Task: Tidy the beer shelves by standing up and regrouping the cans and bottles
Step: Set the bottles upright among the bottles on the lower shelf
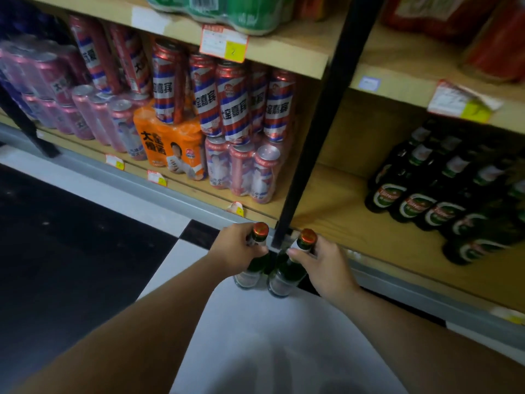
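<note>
Two green beer bottles with red caps stand side by side on the floor in front of the bottom shelf. My left hand grips the neck of the left bottle. My right hand grips the neck of the right bottle. A group of matching green bottles stands on the bottom shelf to the right, leaving bare wood between them and the black upright post. Left of the post, red, white and blue cans are stacked on shrink-wrapped can packs.
An orange pack and pink cans fill the left bay. Green packs and red packs sit on the upper shelf. Price tags hang on the shelf edges. The floor is black and white tile.
</note>
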A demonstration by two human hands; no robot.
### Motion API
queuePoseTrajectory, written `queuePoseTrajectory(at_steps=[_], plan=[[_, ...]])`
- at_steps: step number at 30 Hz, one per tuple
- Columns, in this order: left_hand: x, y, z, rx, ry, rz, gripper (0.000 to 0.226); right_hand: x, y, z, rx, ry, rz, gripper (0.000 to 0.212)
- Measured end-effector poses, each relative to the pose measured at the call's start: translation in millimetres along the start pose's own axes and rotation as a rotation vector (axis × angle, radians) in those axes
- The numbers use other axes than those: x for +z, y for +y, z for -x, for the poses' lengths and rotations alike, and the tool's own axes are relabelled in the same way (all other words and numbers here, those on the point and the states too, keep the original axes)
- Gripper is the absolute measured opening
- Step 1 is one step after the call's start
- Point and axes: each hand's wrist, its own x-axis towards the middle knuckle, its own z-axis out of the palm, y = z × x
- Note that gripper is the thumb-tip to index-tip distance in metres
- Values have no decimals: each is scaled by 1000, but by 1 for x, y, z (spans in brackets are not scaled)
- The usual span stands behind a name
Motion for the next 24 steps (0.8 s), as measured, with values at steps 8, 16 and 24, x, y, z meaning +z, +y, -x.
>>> queuePoseTrajectory(at_steps=[8, 16, 24], plan=[[38, 84, -6, 164, -32, -101, 16, -94, 8, 13, -21, 125, 4, 19], [92, 164, -30, 157, -139, -111, 21, -194, 33, 4, -42, 180, 29, 17], [140, 222, -73, 193, -218, -86, 19, -267, 68, -19, -32, 224, -20, 27]])
